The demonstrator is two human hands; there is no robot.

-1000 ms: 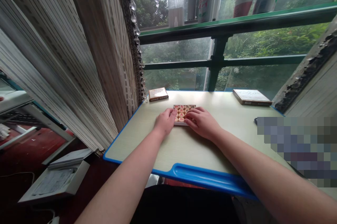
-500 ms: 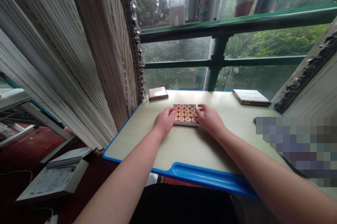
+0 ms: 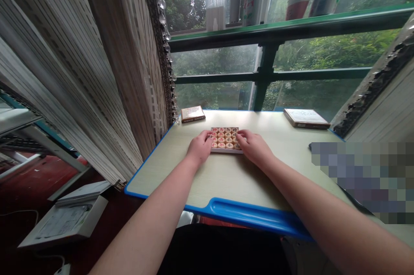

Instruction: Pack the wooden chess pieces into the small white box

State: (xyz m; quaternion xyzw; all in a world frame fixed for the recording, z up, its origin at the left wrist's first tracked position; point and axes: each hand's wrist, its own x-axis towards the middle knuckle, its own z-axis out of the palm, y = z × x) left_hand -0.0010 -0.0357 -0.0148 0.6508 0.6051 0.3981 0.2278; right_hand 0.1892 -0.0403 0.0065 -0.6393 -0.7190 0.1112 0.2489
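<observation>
A shallow box [image 3: 226, 151] of xiangqi pieces [image 3: 221, 139] lies on the table in front of me. The round wooden pieces sit in rows, with red characters on the left and black ones on the right. My left hand [image 3: 199, 148] grips the box's left edge, its thumb and fingertips at the outermost pieces. On the opposite side, my right hand [image 3: 255, 145] is closed on the right edge, with its fingertips over the end of the rows. The undersides of both hands are hidden.
The pale table [image 3: 168, 176] has a blue rim and a blue front groove [image 3: 252, 214]. Flat boxes lie at the back left [image 3: 193, 114] and back right [image 3: 305, 118]. Curtains [image 3: 129, 72] hang at the left; cans and cups stand on the window ledge [image 3: 291, 27].
My right hand's fingers have drawn inward onto the box's right edge. The left hand keeps its place at the left edge. The whole view has shifted slightly.
</observation>
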